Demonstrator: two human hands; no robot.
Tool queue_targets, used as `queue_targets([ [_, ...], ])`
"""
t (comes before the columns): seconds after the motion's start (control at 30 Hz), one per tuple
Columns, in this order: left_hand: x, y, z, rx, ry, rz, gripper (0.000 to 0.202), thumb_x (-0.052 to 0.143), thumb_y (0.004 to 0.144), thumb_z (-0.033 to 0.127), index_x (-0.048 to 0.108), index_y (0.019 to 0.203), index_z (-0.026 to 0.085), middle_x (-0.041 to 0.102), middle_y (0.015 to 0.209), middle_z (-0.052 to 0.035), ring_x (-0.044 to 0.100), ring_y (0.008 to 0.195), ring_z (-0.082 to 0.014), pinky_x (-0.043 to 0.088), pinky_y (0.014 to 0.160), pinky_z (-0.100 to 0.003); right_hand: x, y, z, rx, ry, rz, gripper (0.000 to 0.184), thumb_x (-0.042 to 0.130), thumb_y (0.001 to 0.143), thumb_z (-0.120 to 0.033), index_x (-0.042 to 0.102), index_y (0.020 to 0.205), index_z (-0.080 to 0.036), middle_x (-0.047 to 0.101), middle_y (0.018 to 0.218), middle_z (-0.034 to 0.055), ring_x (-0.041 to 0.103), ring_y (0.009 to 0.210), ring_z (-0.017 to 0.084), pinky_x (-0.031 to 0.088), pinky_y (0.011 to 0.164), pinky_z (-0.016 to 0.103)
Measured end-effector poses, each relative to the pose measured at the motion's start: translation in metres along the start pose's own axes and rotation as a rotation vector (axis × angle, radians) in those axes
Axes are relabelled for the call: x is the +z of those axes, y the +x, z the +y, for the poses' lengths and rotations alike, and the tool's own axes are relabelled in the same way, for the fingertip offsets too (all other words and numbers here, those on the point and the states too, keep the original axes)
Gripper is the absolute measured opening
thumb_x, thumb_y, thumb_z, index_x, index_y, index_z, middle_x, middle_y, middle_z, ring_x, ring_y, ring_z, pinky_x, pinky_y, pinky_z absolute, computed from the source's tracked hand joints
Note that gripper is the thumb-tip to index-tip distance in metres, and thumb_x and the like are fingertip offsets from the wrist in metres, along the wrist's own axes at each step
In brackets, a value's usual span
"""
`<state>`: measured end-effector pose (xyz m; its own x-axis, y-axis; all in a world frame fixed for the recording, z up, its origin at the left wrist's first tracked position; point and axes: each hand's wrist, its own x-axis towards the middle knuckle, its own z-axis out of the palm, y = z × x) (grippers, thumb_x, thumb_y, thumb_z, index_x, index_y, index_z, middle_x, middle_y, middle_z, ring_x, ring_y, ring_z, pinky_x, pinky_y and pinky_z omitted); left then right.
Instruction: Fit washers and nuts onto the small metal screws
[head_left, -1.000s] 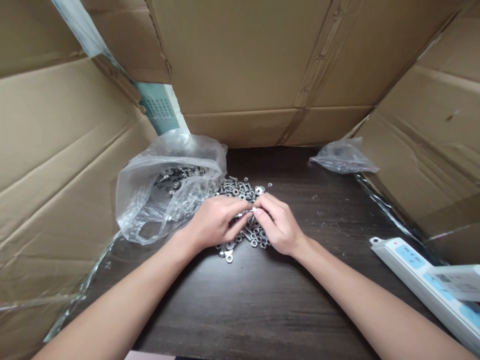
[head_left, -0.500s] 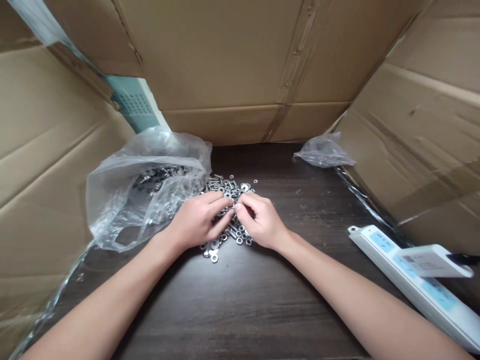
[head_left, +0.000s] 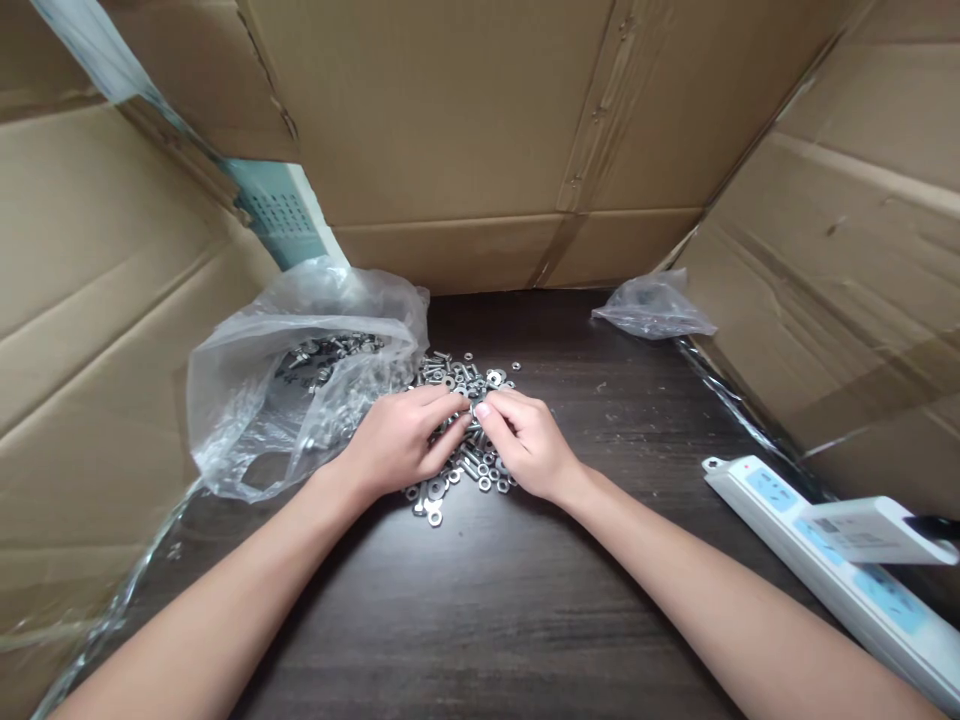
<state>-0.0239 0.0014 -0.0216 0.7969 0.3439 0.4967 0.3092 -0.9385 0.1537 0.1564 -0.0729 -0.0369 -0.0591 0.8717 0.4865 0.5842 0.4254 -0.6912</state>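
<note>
Above a pile of bolts, nuts and washers (head_left: pixel 469 468) my two hands meet, fingertips almost touching. My left hand (head_left: pixel 405 435) has its thumb and fingers pinched together at the tips. My right hand (head_left: pixel 529 440) is curled, thumb pressed against the index finger. Between the fingertips there may be a small metal part, but it is too small and too covered to name. A clear plastic bag (head_left: pixel 225 390) holding more metal fasteners lies open just left of the pile, behind my left wrist. Part of the pile is hidden under my hands.
Cardboard walls (head_left: pixel 465 120) surround the dark wooden table (head_left: pixel 450 620) at the back and sides. A small clear plastic bag (head_left: pixel 656 305) lies at the back right. A white power strip (head_left: pixel 817 560) with a plugged-in adapter (head_left: pixel 862 530) runs along the right side.
My fingertips stay together over the pile, with the right thumb now lying straighter. The whole view has shifted slightly; the bags and the pile have otherwise not moved.
</note>
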Motion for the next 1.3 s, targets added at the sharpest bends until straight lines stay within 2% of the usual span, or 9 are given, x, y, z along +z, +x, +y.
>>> queue_targets([
  [0.27,-0.0024,0.0007,-0.0008,-0.028,-0.056,-0.053,0.026,0.040,0.102,0.027,0.061,0.093,0.016,0.063,0.082,-0.0044,0.058,0.074,-0.0168,0.044,0.064,-0.028,0.0008,0.0006,0.0020,-0.064,-0.039,-0.036,0.033,0.039,0.102,-0.026,0.037,0.069,-0.021,0.045,0.067,0.0006,0.043,0.068,0.016,0.036,0.068,0.032],
  [0.57,-0.0038,0.0023,0.0018,-0.046,-0.081,-0.089,0.030,0.035,0.105,0.030,0.051,0.083,0.017,0.054,0.074,-0.0008,0.052,0.067,-0.0146,0.037,0.061,-0.028,-0.0002,-0.0009,-0.0010,-0.077,-0.026,-0.003,0.019,0.042,0.100,-0.022,0.048,0.082,-0.020,0.052,0.078,0.0025,0.049,0.075,0.017,0.039,0.072,0.032],
  [0.87,-0.0028,0.0012,0.0015,-0.076,-0.098,-0.107,0.026,0.038,0.103,0.028,0.051,0.083,0.017,0.058,0.076,-0.0013,0.054,0.068,-0.0151,0.038,0.061,-0.028,-0.0008,-0.0017,-0.0016,-0.078,-0.045,-0.004,0.009,0.046,0.097,-0.020,0.051,0.090,-0.019,0.053,0.083,0.0037,0.051,0.078,0.018,0.040,0.071,0.032],
  [1.13,-0.0014,0.0018,0.0010,-0.096,-0.109,-0.095,0.029,0.036,0.102,0.025,0.047,0.077,0.018,0.055,0.070,-0.0006,0.051,0.063,-0.0144,0.036,0.058,-0.027,0.0016,-0.0026,-0.0010,-0.059,-0.044,0.011,0.005,0.050,0.095,-0.018,0.054,0.095,-0.019,0.058,0.089,0.0049,0.053,0.079,0.017,0.042,0.071,0.032],
  [1.3,-0.0010,0.0023,0.0011,-0.103,-0.101,-0.080,0.027,0.037,0.102,0.026,0.050,0.081,0.017,0.056,0.073,-0.0017,0.052,0.067,-0.0156,0.038,0.062,-0.029,0.0017,-0.0031,-0.0007,-0.049,-0.033,0.024,0.008,0.051,0.094,-0.017,0.056,0.100,-0.019,0.058,0.090,0.0047,0.055,0.081,0.017,0.043,0.073,0.031],
])
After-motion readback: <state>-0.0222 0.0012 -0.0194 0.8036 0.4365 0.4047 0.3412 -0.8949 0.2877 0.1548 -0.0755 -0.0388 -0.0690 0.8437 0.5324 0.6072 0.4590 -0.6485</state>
